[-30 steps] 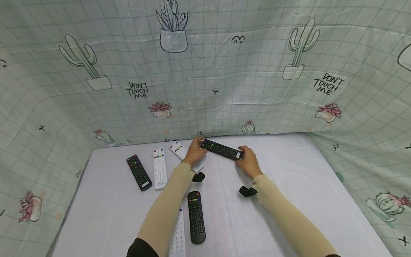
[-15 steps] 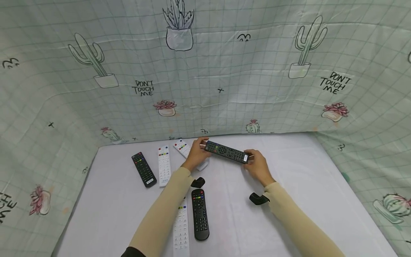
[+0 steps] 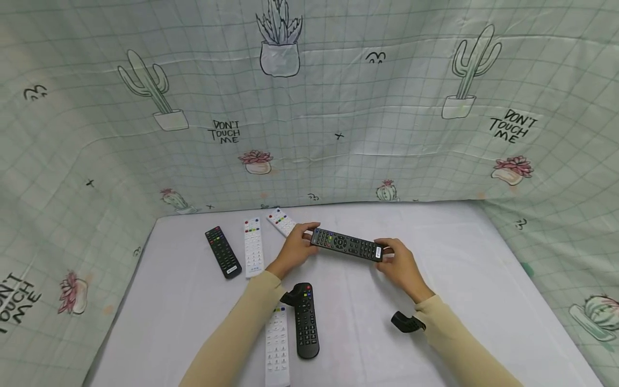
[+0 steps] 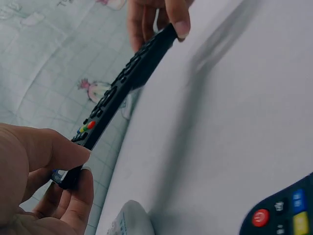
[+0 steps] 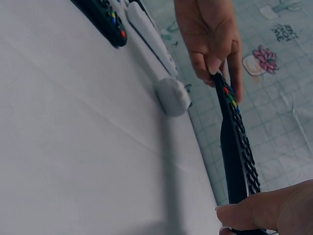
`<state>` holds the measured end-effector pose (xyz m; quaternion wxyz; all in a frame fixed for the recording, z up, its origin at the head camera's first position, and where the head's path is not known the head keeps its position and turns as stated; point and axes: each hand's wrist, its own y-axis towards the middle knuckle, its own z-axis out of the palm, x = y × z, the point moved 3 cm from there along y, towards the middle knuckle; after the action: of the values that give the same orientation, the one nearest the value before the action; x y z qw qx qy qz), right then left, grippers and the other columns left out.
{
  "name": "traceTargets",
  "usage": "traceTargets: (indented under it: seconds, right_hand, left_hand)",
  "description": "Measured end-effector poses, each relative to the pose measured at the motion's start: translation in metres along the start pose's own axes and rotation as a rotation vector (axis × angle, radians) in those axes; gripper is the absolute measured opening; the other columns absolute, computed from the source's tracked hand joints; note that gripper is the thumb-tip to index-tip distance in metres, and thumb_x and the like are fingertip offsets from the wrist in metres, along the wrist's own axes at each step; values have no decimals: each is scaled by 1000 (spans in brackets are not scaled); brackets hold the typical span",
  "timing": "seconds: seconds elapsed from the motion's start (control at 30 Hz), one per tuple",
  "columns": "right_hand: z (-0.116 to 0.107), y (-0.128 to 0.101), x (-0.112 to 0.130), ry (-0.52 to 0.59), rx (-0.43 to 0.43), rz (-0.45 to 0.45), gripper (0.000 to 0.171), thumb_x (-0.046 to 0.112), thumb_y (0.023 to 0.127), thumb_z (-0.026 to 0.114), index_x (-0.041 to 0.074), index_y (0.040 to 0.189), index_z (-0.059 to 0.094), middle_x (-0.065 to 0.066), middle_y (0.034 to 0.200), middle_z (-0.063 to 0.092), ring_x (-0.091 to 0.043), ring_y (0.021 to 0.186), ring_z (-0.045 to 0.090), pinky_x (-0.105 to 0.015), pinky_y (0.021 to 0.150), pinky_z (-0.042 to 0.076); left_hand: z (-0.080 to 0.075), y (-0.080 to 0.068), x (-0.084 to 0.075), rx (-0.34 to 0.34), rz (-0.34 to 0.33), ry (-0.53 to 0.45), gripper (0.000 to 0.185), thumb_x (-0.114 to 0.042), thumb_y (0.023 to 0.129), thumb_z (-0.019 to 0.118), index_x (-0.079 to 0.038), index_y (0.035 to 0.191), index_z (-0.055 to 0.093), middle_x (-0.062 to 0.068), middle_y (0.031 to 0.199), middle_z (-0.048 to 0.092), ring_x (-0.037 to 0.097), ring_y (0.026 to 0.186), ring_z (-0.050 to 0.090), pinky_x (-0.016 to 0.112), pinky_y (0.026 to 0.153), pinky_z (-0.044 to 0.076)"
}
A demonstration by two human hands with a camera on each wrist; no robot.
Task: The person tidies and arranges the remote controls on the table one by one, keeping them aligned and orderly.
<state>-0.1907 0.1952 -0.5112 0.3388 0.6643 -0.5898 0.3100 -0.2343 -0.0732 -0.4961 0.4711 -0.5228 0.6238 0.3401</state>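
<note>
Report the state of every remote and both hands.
Held black remote: raised, gripped at both ends
Left hand: pinching its left end
Right hand: pinching its right end
Leftmost black remote: flat, buttons up
White remote beside it: flat, buttons up
Angled white remote: buttons up, partly hidden
Front white remote: flat, buttons up
Front black remote: flat, buttons up

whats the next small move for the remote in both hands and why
Probably lower the held black remote evenly toward the white table: the left hand and right hand grip its opposite ends, and its shadow lies apart from it.
</note>
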Motion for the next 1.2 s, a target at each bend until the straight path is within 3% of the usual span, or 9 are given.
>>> traceTargets:
  seconds: [0.23, 0.5, 0.93, 1.2]
  right_hand:
    - [0, -17, 2, 40, 31, 9, 57, -17, 80, 75, -9, 135, 62, -30, 126, 60, -40, 102, 71, -37, 86, 63]
    - [3, -34, 6, 48, 50, 0, 57, -18, 80, 76, -9, 135, 62, -29, 124, 61, -39, 103, 70, -37, 88, 62]
    - [6, -56, 17, 114, 46, -26, 57, -20, 79, 75, -9, 133, 63, -25, 125, 63, -37, 107, 66, -32, 88, 62]
    - [7, -71, 21, 152, 92, -31, 57, -18, 78, 78, -8, 132, 63, -23, 125, 64, -34, 108, 64, -31, 85, 62]
  left_hand:
    - [-2, -23, 2, 1, -8, -11, 62, 17, 85, 67, 0, 144, 60, 20, 132, 53, 28, 113, 59, 31, 87, 56]
    - [-2, -47, 5, 16, -17, -30, 61, 16, 86, 66, -1, 145, 60, 19, 133, 53, 27, 108, 58, 30, 81, 54]
    - [-6, -71, 9, 25, -16, -98, 60, 15, 89, 65, 0, 147, 57, 19, 133, 50, 26, 109, 61, 28, 83, 57]
    - [-7, -84, 13, 35, 9, -86, 63, 16, 87, 69, 3, 147, 55, 20, 135, 50, 28, 111, 60, 26, 81, 57]
